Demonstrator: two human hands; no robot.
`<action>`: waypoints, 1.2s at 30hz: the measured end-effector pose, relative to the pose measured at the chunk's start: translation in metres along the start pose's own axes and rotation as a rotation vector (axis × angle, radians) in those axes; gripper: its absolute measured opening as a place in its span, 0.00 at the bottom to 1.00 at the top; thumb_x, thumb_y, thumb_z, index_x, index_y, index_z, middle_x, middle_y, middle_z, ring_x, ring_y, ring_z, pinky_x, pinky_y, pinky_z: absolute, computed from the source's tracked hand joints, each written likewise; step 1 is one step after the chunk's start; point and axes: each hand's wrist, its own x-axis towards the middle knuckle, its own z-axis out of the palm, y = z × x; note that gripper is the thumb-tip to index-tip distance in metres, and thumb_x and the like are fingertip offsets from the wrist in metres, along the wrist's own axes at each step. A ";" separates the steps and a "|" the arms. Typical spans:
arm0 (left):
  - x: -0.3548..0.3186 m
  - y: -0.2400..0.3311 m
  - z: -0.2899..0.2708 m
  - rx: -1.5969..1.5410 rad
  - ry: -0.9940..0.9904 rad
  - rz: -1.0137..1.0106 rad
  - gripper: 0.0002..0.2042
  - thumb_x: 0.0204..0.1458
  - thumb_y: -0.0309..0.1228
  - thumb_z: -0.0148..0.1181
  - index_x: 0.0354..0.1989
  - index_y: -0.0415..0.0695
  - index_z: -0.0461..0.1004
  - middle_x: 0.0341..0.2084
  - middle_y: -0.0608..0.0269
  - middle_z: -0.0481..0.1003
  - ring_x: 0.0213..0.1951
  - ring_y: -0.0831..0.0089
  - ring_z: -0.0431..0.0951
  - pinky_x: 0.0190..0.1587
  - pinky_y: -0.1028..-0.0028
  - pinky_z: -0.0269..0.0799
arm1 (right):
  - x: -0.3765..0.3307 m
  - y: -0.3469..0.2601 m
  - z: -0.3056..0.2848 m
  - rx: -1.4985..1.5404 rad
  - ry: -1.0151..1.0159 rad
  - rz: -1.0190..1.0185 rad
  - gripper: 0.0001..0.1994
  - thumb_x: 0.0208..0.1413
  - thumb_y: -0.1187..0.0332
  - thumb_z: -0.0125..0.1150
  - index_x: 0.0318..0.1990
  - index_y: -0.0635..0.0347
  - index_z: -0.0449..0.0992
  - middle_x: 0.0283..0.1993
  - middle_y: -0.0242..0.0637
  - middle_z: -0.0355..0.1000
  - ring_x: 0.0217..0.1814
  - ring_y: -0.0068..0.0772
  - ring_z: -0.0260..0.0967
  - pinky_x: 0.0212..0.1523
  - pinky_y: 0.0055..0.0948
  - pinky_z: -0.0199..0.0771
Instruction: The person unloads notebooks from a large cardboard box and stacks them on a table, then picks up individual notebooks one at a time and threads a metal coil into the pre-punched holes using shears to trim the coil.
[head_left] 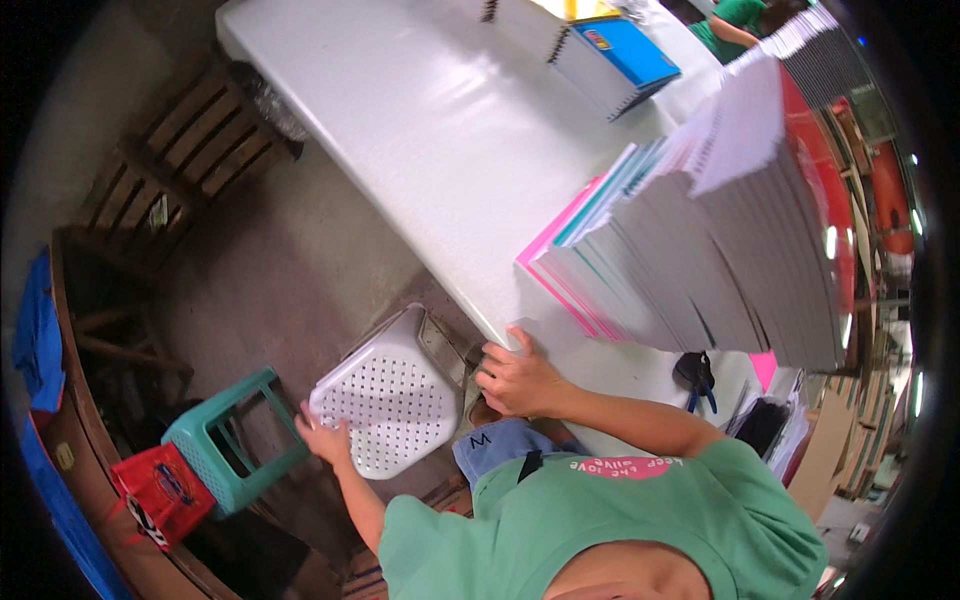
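White plastic basket (392, 400), perforated with rows of small holes, sits tilted below the near edge of the desk (420, 140), above the concrete floor (290, 270). Left hand (325, 438) grips the basket at its lower left corner, fingers curled over the rim and closed on it. Right hand (520, 380) rests on the desk edge just right of the basket, fingers bent and pressed down on the white surface; it lies flat rather than fully open, and whether it has hold of anything beneath it cannot be told. The right hand lies close to the basket's upper right corner, but contact between them cannot be confirmed.

Desk surface is white and long, running away toward the top of the view. A large stack of notebooks (700, 250) with pink and teal covers lies on it, just beyond the right hand, leaning in a fanned row. A blue spiral notebook (625, 55) lies farther along the desk, well apart from the hands. Dark-handled scissors (697, 375) lie on the desk beside the right forearm.

On the floor to the left of the basket stands a teal plastic stool (230, 440), with a red crate (155, 495) just beside it. A wooden pallet (190, 140) lies farther off. Another person in a green shirt (735, 20) is at the far end.
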 end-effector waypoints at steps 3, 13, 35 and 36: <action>0.014 0.080 0.045 0.346 -0.242 0.149 0.55 0.21 0.50 0.75 0.65 0.60 0.51 0.63 0.54 0.52 0.62 0.50 0.54 0.57 0.37 0.49 | -0.001 0.001 0.003 0.034 0.026 -0.034 0.08 0.42 0.59 0.60 0.23 0.50 0.71 0.28 0.29 0.69 0.51 0.31 0.64 0.60 0.57 0.40; 0.040 0.165 0.055 0.626 -0.795 0.020 0.62 0.11 0.53 0.78 0.64 0.60 0.47 0.64 0.57 0.51 0.64 0.46 0.49 0.57 0.30 0.42 | -0.002 0.004 0.016 0.011 0.210 -0.056 0.08 0.36 0.60 0.61 0.21 0.52 0.73 0.23 0.30 0.69 0.42 0.30 0.64 0.62 0.57 0.41; 0.014 0.127 0.079 0.522 -0.811 0.011 0.64 0.11 0.61 0.74 0.62 0.42 0.49 0.55 0.43 0.60 0.58 0.50 0.61 0.58 0.56 0.60 | 0.008 0.011 -0.007 0.348 0.436 0.065 0.15 0.44 0.64 0.62 0.43 0.48 0.74 0.58 0.37 0.60 0.60 0.39 0.57 0.59 0.41 0.53; 0.023 0.132 0.085 0.519 -0.812 0.028 0.63 0.11 0.61 0.73 0.62 0.42 0.50 0.55 0.43 0.60 0.58 0.50 0.62 0.58 0.56 0.60 | 0.006 0.010 -0.004 0.361 0.413 0.128 0.14 0.47 0.64 0.60 0.44 0.47 0.74 0.60 0.39 0.59 0.61 0.38 0.56 0.58 0.42 0.53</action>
